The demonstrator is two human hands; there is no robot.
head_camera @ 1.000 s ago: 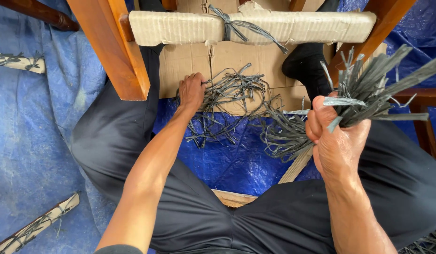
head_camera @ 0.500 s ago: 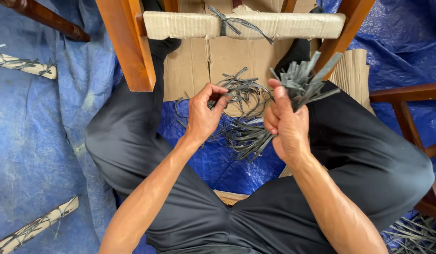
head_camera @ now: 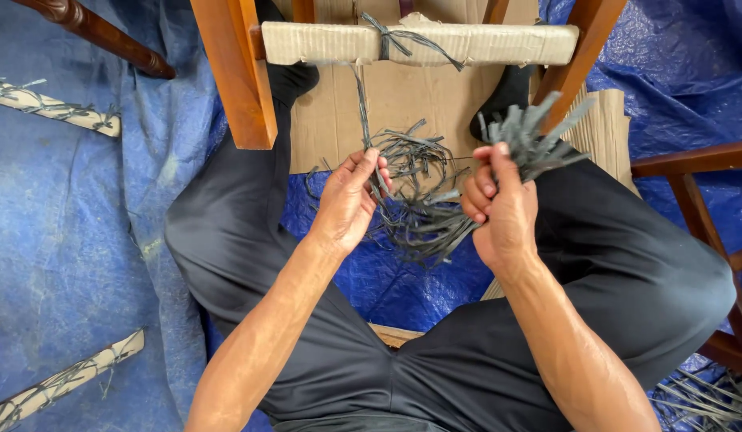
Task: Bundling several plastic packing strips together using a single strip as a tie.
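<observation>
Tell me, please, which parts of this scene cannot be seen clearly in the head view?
- Right hand palm: faces away; how much of the grey strips it clasps is hidden.
- Strip ends: tangled, cannot be counted.
- Chair frame: cut off by the top edge.
- Left hand fingertips: partly hidden among the strips.
- Feet: hidden behind the wrapped rail and cardboard.

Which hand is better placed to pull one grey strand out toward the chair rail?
Probably the left hand: its fingers already pinch a single strand running up to the wrapped rail, while the right hand is full, gripping the grey bundle.
</observation>
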